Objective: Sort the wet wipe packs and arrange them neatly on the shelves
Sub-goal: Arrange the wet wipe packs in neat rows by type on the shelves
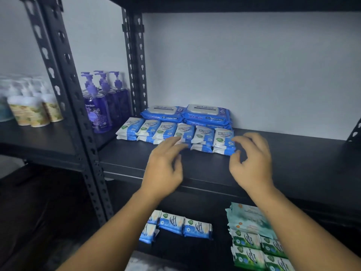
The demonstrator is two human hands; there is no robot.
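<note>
Blue-white wipe packs (166, 132) at frame centre look light, soft and slippery, best squeezed across their sides; left hand (166, 167) and right hand (253, 163) hover loose-fingered, empty.

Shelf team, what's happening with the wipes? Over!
Left hand and right hand open, holding nothing. Both at the row of small blue-and-white plastic wipe packs. Big blue packs stacked behind.

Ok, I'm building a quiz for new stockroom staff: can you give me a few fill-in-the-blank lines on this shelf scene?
1. The large antabax packs lie ___ the row of small blue-and-white packs.
2. The pump bottles to their left are ___ in colour.
3. The green packs sit on the ___ shelf.
Missing words: behind; purple; lower.
</note>
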